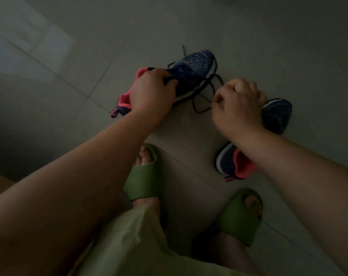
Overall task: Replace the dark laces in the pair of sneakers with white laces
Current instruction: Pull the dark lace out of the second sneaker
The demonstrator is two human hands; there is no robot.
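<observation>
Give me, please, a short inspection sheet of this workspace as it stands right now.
Surface: grey tiled floor, dimly lit.
Job's things: left sneaker, dark blue with pink lining, tilted up off the floor; dark lace loose, trailing from it in loops; right sneaker lying on the floor, partly hidden by the right arm; white laces: nothing seen.
Clutter: nothing seen.
Hands: left hand grips the left sneaker at its tongue; right hand curled, pinching the dark lace.
Cables: nothing seen.
Surroundings: the person's feet in green slippers, light green garment at the bottom.
</observation>
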